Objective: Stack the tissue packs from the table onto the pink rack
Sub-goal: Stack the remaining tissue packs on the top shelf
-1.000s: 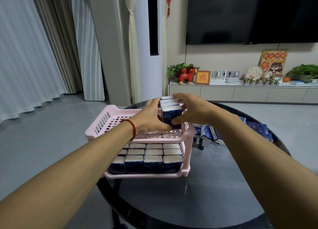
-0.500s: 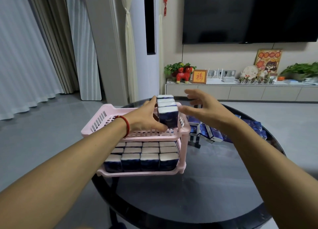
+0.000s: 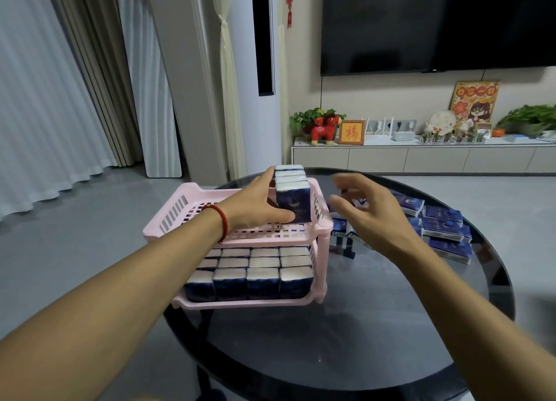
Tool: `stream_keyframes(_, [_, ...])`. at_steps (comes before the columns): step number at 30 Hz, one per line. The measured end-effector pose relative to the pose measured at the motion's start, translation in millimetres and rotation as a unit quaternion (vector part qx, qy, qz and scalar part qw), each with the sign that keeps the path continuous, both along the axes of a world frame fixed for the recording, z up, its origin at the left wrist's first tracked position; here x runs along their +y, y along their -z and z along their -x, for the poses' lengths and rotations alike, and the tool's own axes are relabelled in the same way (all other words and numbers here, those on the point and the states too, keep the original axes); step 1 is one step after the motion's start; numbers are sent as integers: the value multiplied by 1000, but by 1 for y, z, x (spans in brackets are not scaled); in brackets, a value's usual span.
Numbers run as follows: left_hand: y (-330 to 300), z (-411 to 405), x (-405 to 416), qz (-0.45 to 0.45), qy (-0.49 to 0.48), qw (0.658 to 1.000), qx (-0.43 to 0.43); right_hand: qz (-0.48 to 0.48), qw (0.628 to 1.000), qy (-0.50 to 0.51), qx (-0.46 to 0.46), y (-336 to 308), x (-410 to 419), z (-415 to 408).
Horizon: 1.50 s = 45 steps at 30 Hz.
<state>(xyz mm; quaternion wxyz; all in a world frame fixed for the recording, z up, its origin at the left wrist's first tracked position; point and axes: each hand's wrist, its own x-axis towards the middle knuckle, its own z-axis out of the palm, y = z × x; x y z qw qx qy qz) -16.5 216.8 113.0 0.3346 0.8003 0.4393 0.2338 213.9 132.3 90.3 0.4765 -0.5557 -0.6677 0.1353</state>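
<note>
On the round dark glass surface [image 3: 331,340] stands a pink rack [image 3: 168,226] with two tiers. Its lower tier is packed with rows of tissue packs [image 3: 261,280] standing upright. On the upper tier, a short row of upright packs [image 3: 293,202] sits against the right end. The left hand [image 3: 255,208], a red string bracelet [image 3: 221,223] on its wrist, rests flat against the left side of that row, fingers straight, thumb along the front pack's base. The right hand [image 3: 370,211] hovers just right of the rack, released and blurred, fingers loosely spread, grasping nothing. More loose packs [image 3: 442,229] lie flat on the surface beyond it.
</note>
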Motion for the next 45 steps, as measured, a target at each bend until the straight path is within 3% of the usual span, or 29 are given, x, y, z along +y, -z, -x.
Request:
stream_keyframes(4, [-1,3,1,2,5,1000,-18,9,992,-83,-92,-33,18,26])
stream_keyframes(9, [-3,4,-4,-5,-1,1000,-3,52,973,-76,-212,-45,42,39])
stream_keyframes(13, [-8,9,-8,-7,-16,1000,12,53,973,-72,-212,-42,41,38])
stream_keyframes(21, [-14,5,-22,-157,-17,985,71,68,975,-87,-191,-43,33,40])
stream_keyframes(29, [-17,5,-27,-158,-27,983,88,70,984,-98,-129,-40,22,23])
stream_keyframes(33, [-22,6,-31,-149,-30,985,78,53,996,-47,-54,-31,15,-3])
stream_keyframes(38, [-28,5,-36,-151,-28,986,66,72,989,125,-20,11,16,-44])
stream_keyframes(42, [-28,4,-37,-175,-30,981,78,122,971,183,-97,56,18,-61])
stream_keyframes(45, [-26,4,-38,-210,-40,974,78,194,942,165,-219,85,22,-59])
